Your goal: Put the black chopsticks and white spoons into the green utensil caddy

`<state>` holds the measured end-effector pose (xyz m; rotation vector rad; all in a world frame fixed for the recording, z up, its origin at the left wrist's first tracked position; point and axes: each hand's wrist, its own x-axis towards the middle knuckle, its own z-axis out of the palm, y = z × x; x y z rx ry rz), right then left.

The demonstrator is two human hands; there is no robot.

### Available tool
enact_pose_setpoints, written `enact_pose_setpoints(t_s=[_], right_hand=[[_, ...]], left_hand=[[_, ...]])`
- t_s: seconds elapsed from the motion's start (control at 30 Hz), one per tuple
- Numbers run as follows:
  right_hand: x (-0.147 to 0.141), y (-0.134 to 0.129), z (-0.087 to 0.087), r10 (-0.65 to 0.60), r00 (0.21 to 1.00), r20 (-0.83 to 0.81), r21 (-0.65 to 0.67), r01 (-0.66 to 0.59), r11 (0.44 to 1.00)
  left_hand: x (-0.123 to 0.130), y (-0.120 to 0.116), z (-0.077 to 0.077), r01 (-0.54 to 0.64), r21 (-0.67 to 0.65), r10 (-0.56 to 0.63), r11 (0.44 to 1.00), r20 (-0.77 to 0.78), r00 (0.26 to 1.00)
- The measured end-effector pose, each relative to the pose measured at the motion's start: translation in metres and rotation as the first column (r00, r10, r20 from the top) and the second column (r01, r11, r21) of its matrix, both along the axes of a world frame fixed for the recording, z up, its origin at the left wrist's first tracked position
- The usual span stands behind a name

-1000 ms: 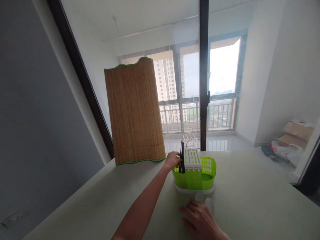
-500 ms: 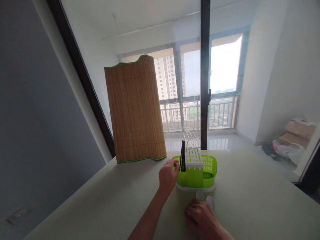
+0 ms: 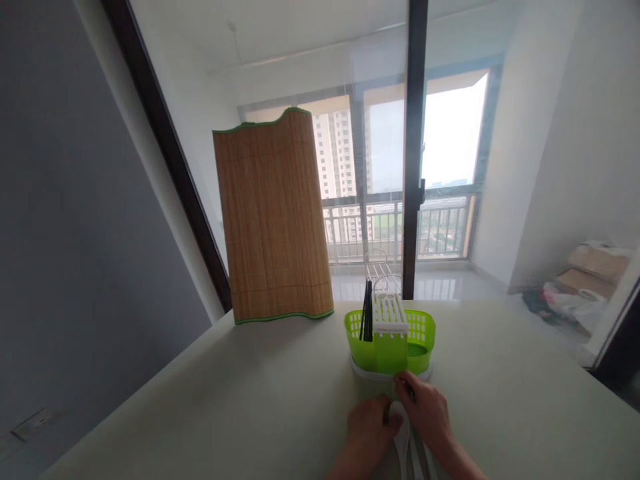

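A green basket [image 3: 361,347] with a white rim at its base stands on the table. Black chopsticks [image 3: 367,313] lean upright in its left part, beside a white slatted rack [image 3: 390,313]. Just in front of the basket, my right hand [image 3: 425,407] has its fingers pinched together; what they hold, if anything, is too small to name. To its left, my left hand [image 3: 370,427] curls its fingers at the bowl of a white spoon [image 3: 401,433]. More pale handles lie beside the spoon, partly under my right hand.
An upright bamboo mat [image 3: 273,220] with green edging stands behind the basket on the left. A glass door with a dark frame [image 3: 414,147] is beyond the table [image 3: 280,387]. Boxes and bags [image 3: 595,267] lie on the floor at far right.
My left hand has moved from the chopsticks down to the spoon in front of the basket. My right hand has risen towards the basket's front, and the spoons have shifted nearer to me.
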<state>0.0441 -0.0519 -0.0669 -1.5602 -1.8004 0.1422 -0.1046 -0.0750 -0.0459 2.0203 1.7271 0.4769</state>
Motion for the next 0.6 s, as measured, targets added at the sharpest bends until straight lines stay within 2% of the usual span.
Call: enact_pose_setpoints(t_s=[0.07, 0.13, 0.2, 0.3, 0.37, 0.43, 0.5, 0.6], right_hand=[[-0.002, -0.001, 0.0, 0.02, 1.0, 0.008, 0.01, -0.02, 1.0], [-0.004, -0.002, 0.0, 0.057, 0.998, 0.007, 0.033, -0.057, 0.998], [-0.005, -0.003, 0.001, 0.098, 0.995, 0.01, 0.06, -0.099, 0.993], [-0.007, -0.004, 0.002, 0.136, 0.99, 0.02, 0.095, -0.137, 0.986], [-0.008, -0.005, 0.004, 0.154, 0.988, 0.02, 0.119, -0.155, 0.981], [-0.01, -0.007, 0.006, 0.17, 0.985, 0.034, 0.133, -0.173, 0.976], [-0.012, -0.01, 0.009, 0.184, 0.981, 0.067, 0.132, -0.191, 0.973], [-0.014, -0.012, 0.01, 0.203, 0.973, 0.11, 0.126, -0.216, 0.968]], left_hand=[[0.001, 0.001, -0.002, 0.019, -0.011, -0.019, 1.0, -0.021, 1.0], [-0.004, 0.001, 0.004, 0.004, -0.011, -0.003, 1.0, 0.008, 1.0], [-0.013, 0.0, 0.017, -0.036, 0.02, 0.035, 0.999, 0.058, 0.998], [-0.034, -0.005, 0.042, -0.132, 0.155, 0.11, 0.979, 0.142, 0.984], [-0.048, -0.01, 0.056, -0.2, 0.276, 0.154, 0.94, 0.178, 0.972], [-0.06, -0.016, 0.063, -0.235, 0.408, 0.176, 0.882, 0.177, 0.968], [-0.068, -0.021, 0.064, -0.226, 0.516, 0.176, 0.826, 0.144, 0.974], [-0.073, -0.026, 0.06, -0.169, 0.579, 0.15, 0.798, 0.08, 0.985]])
